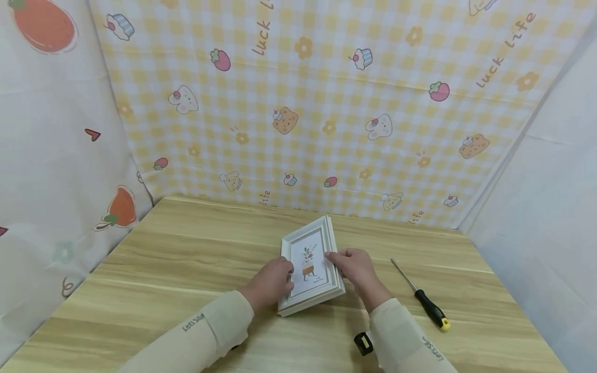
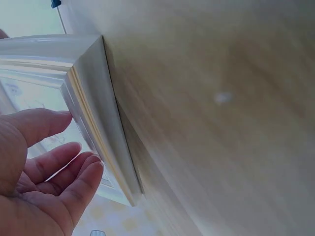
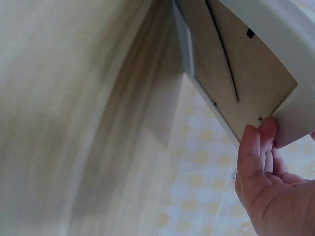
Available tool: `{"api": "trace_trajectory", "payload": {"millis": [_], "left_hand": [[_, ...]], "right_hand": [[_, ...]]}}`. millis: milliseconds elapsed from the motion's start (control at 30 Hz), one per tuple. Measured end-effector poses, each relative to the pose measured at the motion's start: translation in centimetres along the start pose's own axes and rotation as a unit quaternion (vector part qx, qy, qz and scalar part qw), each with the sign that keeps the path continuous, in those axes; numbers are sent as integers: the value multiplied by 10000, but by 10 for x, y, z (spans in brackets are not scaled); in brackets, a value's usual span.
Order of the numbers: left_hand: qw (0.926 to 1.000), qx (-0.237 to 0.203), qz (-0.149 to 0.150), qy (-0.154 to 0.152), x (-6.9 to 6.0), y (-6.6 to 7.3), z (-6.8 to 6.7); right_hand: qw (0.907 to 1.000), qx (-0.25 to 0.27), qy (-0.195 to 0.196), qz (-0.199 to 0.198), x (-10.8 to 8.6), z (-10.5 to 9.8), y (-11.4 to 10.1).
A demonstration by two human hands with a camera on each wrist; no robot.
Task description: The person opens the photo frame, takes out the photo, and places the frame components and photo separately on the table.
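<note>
A white picture frame with a plant print under its front stands tilted over the table, its right side raised. My right hand grips the raised side, thumb on the front. In the right wrist view, the fingers press the brown backing board, which has small dark fasteners. At the left side, my left hand has loosely bent fingers by the frame's front; in the left wrist view, the thumb and fingers stand apart with nothing pinched between them.
Right of the frame, a screwdriver with a black and yellow handle lies on the wooden table. A small black object with a yellow mark is beside the right sleeve, partly hidden. Patterned cloth hangs behind the table.
</note>
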State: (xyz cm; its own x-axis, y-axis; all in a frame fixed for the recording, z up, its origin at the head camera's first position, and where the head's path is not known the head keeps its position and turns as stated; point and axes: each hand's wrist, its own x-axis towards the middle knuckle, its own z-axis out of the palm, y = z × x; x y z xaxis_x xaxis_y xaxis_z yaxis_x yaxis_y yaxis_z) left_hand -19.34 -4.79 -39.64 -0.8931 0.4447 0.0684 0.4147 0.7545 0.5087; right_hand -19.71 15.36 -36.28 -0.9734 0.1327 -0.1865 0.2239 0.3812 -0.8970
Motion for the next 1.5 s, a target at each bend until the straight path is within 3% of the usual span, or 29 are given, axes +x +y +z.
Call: {"api": "trace_trajectory", "payload": {"millis": [400,633,900,1100,1233,1500], "left_hand": [[9994,-312,171,-29,5,5,13],[9971,-765,2,2,5,10,16],[9896,-1438,4,-52,3,18,11],[9857,-1676,37,-194,3,21,10],[9851,-1694,178,-220,3,22,13],[9845,-1749,120,-78,6,26,17]], "right_hand": [[9962,-749,207,-386,-12,-10,-17],[9906,-1191,180,-642,-15,-9,-16],[9968,-517,67,-604,-23,-8,-16],[9975,-212,309,-597,-22,-7,-16],[9965,-145,536,-618,-21,-4,-16],[9952,-294,594,-713,-24,-3,-21]]}}
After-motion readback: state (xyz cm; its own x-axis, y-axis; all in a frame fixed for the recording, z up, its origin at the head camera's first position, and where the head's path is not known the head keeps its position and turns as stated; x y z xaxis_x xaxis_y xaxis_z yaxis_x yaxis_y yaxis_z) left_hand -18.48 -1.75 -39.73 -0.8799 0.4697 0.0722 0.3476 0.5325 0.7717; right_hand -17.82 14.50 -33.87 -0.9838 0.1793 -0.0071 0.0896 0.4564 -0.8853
